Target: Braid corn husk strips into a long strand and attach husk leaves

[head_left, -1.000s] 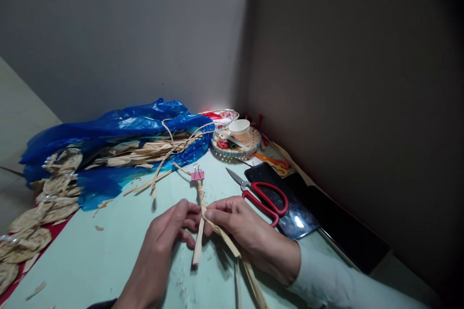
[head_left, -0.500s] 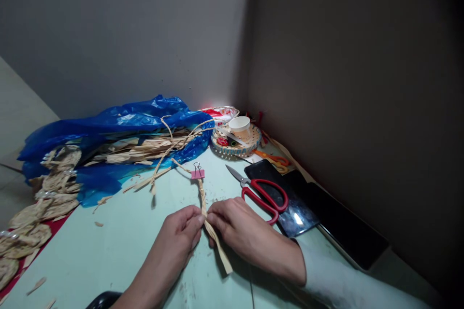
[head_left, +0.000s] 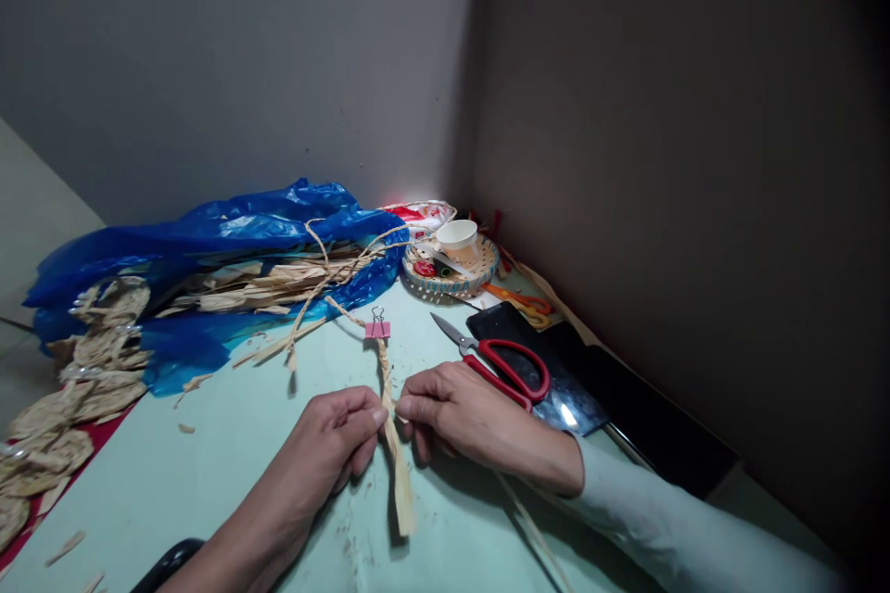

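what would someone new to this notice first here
Probably the blue bag spilling dry strips at the back left. Then the red-handled scissors, beside the right hand, and the pink clip at the far end of the braid between both hands.

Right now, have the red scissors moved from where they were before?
No, the red scissors look unmoved against the shiny black slab under them: the handles still overlap it, and the blades still poke out past its left edge.
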